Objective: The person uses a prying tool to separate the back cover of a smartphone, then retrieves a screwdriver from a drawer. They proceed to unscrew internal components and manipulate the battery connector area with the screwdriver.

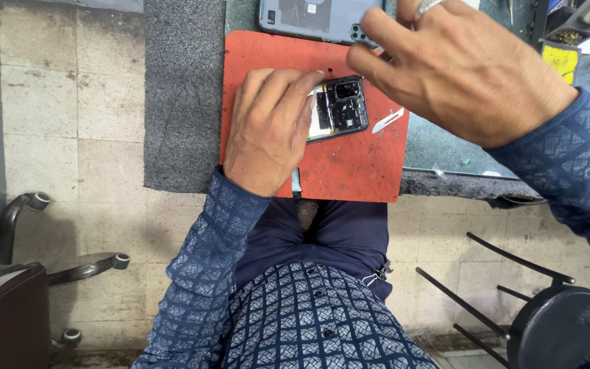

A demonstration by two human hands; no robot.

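Red mat [349,171] on my desk [186,102], opened phone [339,108] lying flat there, black insides and camera block bare, my left hand [268,130] pressing it, fingers curled, right hand [459,68] above, fingers loosely open, holding nothing.

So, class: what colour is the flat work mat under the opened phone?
Orange-red mat, speckled with dark marks; head view shows it best.

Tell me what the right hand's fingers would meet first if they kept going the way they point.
Probably the grey phone back cover lying above the red mat; the right hand fingers already overlap it, though height is unclear.
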